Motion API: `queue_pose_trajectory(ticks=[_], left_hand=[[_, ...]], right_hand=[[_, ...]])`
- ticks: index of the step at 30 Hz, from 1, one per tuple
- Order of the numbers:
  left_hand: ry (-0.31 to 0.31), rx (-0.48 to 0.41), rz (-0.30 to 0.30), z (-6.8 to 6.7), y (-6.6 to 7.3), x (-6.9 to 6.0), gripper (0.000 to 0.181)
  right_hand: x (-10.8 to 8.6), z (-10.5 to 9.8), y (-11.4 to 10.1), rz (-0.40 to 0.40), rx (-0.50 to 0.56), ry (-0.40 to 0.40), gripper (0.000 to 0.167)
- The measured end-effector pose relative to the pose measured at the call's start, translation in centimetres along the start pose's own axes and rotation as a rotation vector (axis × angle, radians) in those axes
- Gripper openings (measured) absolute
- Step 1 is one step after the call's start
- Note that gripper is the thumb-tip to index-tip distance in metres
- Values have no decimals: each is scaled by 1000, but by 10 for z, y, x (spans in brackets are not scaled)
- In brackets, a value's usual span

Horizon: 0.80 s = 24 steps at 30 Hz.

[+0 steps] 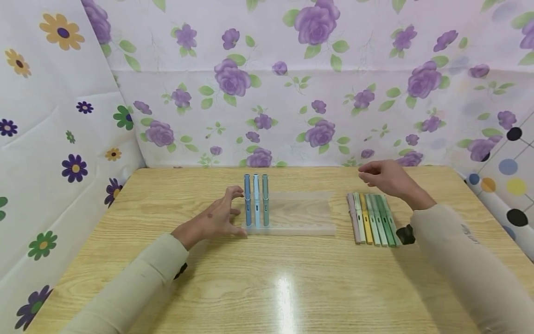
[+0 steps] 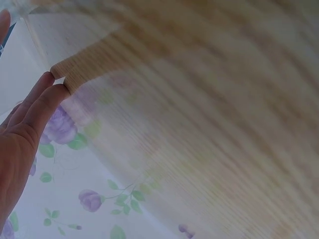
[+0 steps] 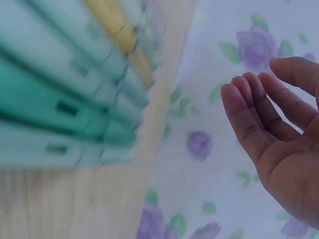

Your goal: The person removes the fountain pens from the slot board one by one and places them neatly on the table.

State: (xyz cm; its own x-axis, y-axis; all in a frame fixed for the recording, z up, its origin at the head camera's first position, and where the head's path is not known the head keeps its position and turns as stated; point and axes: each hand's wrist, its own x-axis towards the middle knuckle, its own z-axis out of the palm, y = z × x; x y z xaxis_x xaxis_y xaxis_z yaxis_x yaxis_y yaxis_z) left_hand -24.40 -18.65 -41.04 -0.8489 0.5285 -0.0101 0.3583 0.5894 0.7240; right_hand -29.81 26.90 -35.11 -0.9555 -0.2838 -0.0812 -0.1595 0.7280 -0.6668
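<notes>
A clear plastic tray lies on the table, with a blue pen, a light blue pen and a grey-green pen side by side at its left end. My left hand is at the tray's left edge, fingers spread and bent around that end; whether it presses the tray is hard to tell. My right hand, holding nothing, hovers above the far ends of a row of several pens, among them a yellow pen and a green pen. In the right wrist view its fingers are relaxed and slightly bent.
The wooden table extends in front of the tray and pens. Behind it hangs a flowered cloth, and another patterned cloth hangs at the left. A black object shows at my right sleeve, beside the pen row.
</notes>
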Motion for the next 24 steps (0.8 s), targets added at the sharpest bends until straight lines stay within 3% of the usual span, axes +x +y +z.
queue_pose_trajectory(ticks=[10, 16, 24], left_hand=[[-8, 18, 5, 1, 0, -1, 101], [-6, 23, 7, 1, 1, -1, 102], [9, 20, 1, 1, 1, -2, 102]], right_hand=[[8, 16, -40, -97, -9, -36, 41], [15, 22, -57, -130, 43, -60, 40], [24, 29, -80, -163, 70, -45, 36]])
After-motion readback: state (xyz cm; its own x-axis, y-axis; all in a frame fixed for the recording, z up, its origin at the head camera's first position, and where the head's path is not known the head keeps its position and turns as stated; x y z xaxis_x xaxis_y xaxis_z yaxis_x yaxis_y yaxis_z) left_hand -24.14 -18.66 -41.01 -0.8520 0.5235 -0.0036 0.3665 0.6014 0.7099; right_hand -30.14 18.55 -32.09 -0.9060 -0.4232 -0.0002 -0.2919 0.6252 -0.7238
